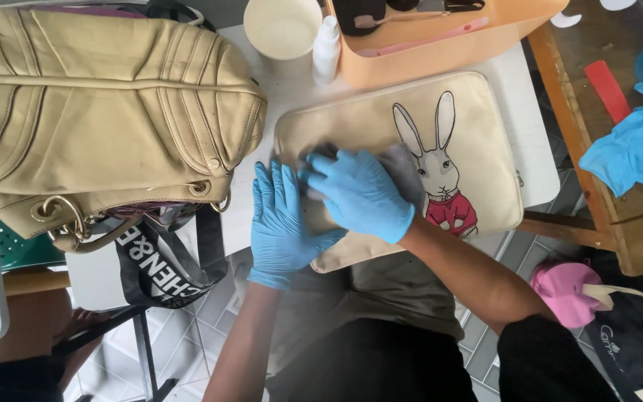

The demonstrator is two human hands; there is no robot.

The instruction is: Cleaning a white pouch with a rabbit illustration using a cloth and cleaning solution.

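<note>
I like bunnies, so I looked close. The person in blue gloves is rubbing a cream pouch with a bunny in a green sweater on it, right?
Almost. The bunny on the cream pouch wears a red sweater, not green; the head view shows it. The rest holds: both hands, the left hand and right hand, wear blue gloves and press on the pouch.

Single head cam, steep downward look — close range.

View drops almost straight down over the person's own forearms onto the left hand (283, 223) and right hand (360, 195), both near frame centre. Beyond the fingertips the table's far edge is cut by the top border; below the wrists, lap and floor tiles — no second view to overlap with.
</note>
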